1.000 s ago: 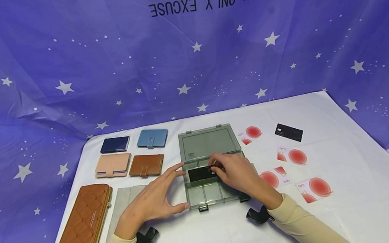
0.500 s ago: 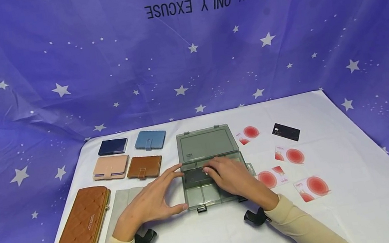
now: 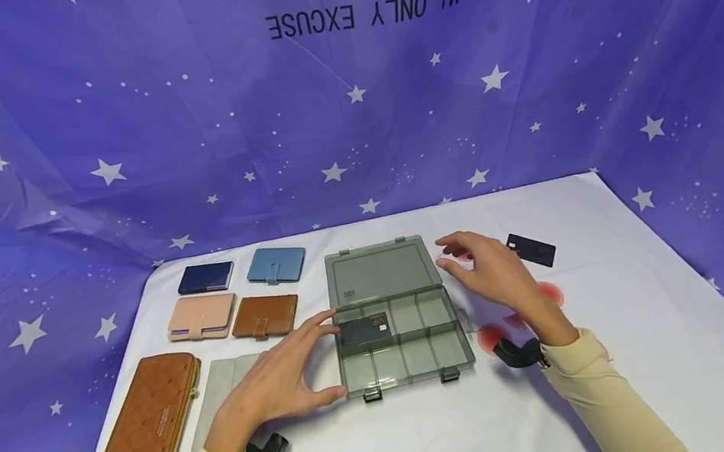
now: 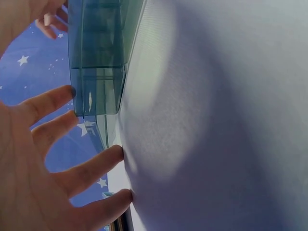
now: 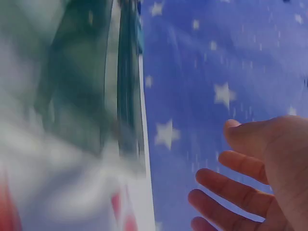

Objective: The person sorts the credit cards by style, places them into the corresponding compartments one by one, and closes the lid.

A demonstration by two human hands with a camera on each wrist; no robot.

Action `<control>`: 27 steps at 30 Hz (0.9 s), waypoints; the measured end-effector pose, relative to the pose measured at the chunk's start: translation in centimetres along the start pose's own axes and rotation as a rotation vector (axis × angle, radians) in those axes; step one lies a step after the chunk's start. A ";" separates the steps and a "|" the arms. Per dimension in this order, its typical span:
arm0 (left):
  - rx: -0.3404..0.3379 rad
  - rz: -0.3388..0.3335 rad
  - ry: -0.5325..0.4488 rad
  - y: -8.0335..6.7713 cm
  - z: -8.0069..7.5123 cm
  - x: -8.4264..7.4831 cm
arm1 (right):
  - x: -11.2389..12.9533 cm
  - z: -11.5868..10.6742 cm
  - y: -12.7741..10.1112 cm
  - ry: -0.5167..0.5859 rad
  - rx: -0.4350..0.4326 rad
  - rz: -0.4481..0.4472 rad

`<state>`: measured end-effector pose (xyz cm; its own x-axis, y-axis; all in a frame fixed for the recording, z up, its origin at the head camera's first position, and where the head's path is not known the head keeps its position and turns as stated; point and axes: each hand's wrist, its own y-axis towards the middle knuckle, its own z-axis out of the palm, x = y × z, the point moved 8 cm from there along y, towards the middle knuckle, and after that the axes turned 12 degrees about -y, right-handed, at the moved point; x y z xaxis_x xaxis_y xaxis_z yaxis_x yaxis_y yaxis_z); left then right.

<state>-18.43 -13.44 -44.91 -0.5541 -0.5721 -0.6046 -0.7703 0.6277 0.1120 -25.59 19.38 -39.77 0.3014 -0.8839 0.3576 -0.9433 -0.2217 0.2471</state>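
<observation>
Black card (image 3: 364, 329) lies in the open organizer box's (image 3: 416, 361) rear-left compartment, the spread left hand (image 3: 277, 381) bracing the box's side while the empty, open-fingered right hand (image 3: 493, 269) hovers over white-and-red cards (image 3: 492, 335).

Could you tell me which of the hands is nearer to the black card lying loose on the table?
Right. The right hand hovers just beside the black card; the left hand rests at the box, on its far side from that card.

Lighting is bright and even in the head view, with soft shadows under the hands and wide-angle bending at the edges. The right wrist view is heavily motion-blurred. In the left wrist view, a broad soft shadow crosses the tablecloth (image 4: 216, 120).
</observation>
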 end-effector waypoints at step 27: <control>-0.005 -0.019 0.033 -0.2 0.1 0.2 | -19.8 -1.3 -3.7 -0.097 0.173 0.222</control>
<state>-18.37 -13.60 -45.17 -0.5491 -0.6013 -0.5804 -0.7824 0.6139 0.1042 -27.91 38.19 -46.59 0.0781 -0.9520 0.2961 -0.9969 -0.0779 0.0124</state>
